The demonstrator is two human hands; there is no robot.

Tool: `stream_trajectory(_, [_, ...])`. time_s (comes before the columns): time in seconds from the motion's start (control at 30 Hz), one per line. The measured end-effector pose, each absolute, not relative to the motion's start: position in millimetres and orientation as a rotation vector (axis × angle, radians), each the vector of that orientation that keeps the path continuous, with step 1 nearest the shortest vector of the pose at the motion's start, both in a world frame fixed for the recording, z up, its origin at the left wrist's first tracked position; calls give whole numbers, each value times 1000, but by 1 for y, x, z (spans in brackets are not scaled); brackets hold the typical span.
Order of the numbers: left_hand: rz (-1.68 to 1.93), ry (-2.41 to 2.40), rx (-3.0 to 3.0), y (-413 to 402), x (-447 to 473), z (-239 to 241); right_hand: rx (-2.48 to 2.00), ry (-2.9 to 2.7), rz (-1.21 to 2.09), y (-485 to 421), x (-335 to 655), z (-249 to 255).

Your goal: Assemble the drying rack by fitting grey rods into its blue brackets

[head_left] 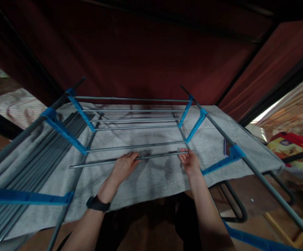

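Observation:
A thin metal rod (101, 162) lies level across the near part of a drying rack frame (62, 130) made of grey tubes and blue plastic brackets. My left hand (124, 165) grips the rod near its middle, fingers curled over it. My right hand (189, 160) holds the rod's right end close to a blue bracket (197, 127), fingers wrapped round it. Several more rods (135, 120) sit fitted between the brackets farther back. A black watch (97, 204) is on my left wrist.
A grey cloth (154, 177) covers the surface under the rack. A bundle of spare grey rods (28, 157) lies on it at the left. Dark red curtains hang behind. A red and yellow box (290, 146) stands at the right, and tiled floor shows below.

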State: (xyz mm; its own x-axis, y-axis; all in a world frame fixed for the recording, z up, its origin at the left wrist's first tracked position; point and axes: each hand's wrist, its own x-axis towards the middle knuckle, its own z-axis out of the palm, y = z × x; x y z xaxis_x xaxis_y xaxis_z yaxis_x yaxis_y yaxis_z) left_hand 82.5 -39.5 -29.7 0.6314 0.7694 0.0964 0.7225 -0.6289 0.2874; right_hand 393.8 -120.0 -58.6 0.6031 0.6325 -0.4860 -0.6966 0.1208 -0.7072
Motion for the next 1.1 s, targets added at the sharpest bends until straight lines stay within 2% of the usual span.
stream_trajectory(0.57, [377,1191,2624,-31,79,-39,-895,179,952,-121,407,-55])
stream_trajectory(1.1, [315,1221,2724,-33,84,-32,-1022,294,916,-116,417,-55])
